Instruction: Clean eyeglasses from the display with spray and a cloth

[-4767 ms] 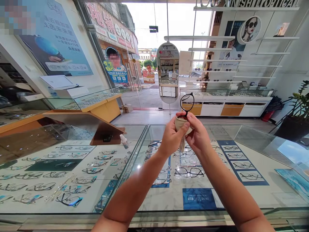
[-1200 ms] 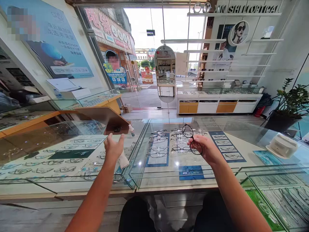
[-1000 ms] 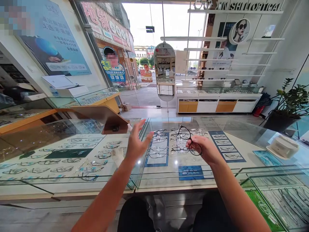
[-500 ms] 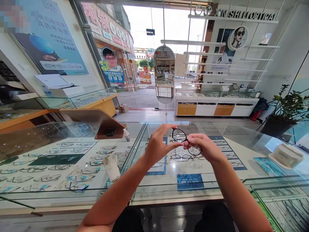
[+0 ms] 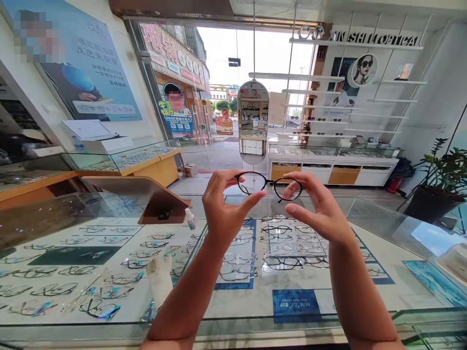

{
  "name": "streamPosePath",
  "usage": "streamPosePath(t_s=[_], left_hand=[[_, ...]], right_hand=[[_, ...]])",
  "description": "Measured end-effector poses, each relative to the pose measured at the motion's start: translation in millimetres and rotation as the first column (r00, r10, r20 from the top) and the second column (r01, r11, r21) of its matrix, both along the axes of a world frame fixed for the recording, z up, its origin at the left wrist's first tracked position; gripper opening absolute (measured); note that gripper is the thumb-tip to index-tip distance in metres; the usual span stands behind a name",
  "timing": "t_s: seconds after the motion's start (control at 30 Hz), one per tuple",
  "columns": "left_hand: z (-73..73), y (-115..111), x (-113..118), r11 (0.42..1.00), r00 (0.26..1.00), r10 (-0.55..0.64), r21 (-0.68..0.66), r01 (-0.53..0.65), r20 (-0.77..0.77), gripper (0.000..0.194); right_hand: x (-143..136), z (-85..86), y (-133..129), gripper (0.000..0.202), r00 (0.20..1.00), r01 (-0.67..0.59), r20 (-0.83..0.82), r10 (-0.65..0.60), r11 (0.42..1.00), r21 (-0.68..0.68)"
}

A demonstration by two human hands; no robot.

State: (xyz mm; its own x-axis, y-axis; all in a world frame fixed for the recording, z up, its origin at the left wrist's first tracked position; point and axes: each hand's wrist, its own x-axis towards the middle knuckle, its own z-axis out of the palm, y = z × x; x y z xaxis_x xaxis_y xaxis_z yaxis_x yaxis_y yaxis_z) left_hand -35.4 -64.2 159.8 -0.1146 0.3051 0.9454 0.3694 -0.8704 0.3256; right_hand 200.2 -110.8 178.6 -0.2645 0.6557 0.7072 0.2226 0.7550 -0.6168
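Observation:
A pair of black round-framed eyeglasses [image 5: 270, 183] is held up above the glass display counter [image 5: 233, 307], lenses side by side and facing me. My left hand [image 5: 224, 206] grips the left end of the frame, fingers at the rim's outer edge and thumb below the lens. At the other end, the fingers of my right hand [image 5: 323, 209] curl behind the right rim near its hinge, while that thumb stands apart below. The temples point away and are mostly hidden. Under the glass lie rows of eyeglasses [image 5: 282, 263] on white and blue mats.
A brown tilted panel [image 5: 127, 192] and a small white bottle [image 5: 190, 218] stand on the counter left of my hands. An oval mirror [image 5: 253, 121] rises beyond it. A blue leaflet [image 5: 296, 305] lies near the front, and a potted plant [image 5: 434, 180] stands at right.
The eyeglasses have risen and turned from a slant to nearly level, facing me. My right hand has shifted from near the bridge to the right end of the frame. The view has tilted up slightly.

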Motion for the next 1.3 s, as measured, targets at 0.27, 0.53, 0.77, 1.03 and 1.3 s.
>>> streamPosePath(t_s=[0.27, 0.53, 0.77, 1.03, 1.3], left_hand=[[-4.7, 8, 3, 0.984, 0.983, 0.179, -0.015, -0.180, -0.024, 0.052], [4.3, 9, 0, 0.980, 0.976, -0.004, -0.193, -0.039, -0.218, 0.041], [-0.2, 6, -1, 0.979, 0.972, 0.058, -0.176, -0.099, -0.227, 0.040], [-7.1, 20, 7, 0.960, 0.991, 0.063, -0.266, -0.092, -0.116, 0.042], [-11.4, 27, 12, 0.960, 0.990, 0.106, -0.250, -0.125, -0.091, 0.043]], right_hand=[[-4, -16.2, 23, 0.043, 0.966, 0.255, -0.050, -0.253, 0.965, 0.053], [18, -17.6, 30, 0.042, 0.930, 0.365, -0.073, -0.361, 0.930, 0.051], [15, -10.6, 22, 0.042, 0.903, 0.429, -0.021, -0.429, 0.898, 0.092], [10, -11.9, 25, 0.042, 0.839, 0.534, 0.008, -0.544, 0.826, 0.180], [4, -14.8, 31, 0.042, 0.792, 0.584, 0.057, -0.607, 0.782, 0.219]])
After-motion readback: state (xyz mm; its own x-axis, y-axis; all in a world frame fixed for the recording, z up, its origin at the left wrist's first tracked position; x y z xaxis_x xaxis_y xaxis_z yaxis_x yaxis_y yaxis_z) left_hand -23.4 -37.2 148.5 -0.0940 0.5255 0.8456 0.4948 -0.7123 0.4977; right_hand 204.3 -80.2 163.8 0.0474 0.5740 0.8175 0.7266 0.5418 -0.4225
